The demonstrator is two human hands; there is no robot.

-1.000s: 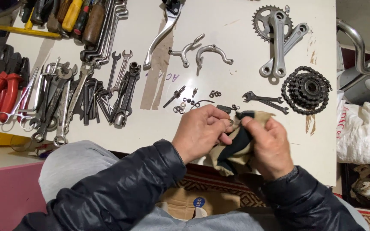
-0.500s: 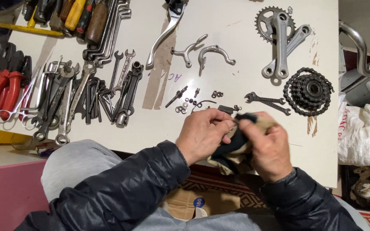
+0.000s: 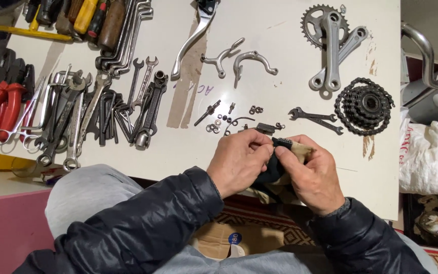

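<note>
Both hands meet at the near edge of the tabletop point(image 3: 280, 30), right of centre. Left hand point(image 3: 239, 162) curled shut, fingertips pinching a dirty rag point(image 3: 280, 162). Right hand point(image 3: 313, 175) also closed round the same rag, thumb pressed on top. Rag is tan with dark grime, bunched between the two hands, partly over the edge. A small dark ribbed part point(image 3: 282, 142) sits in the rag at the fingertips; can't tell what it is.

Just beyond the hands: small nuts and washers point(image 3: 214, 127), a short bolt point(image 3: 207, 112), two thin flat spanners point(image 3: 315, 119). Far right: sprocket cluster with chain point(image 3: 365, 105), crankset with chainring point(image 3: 330, 40) towards the far right corner. Far centre: brake lever point(image 3: 193, 38), two caliper arms point(image 3: 239, 61). Left side: row of spanners point(image 3: 92, 111), red-handled pliers point(image 3: 1, 106) at the left edge.
</note>
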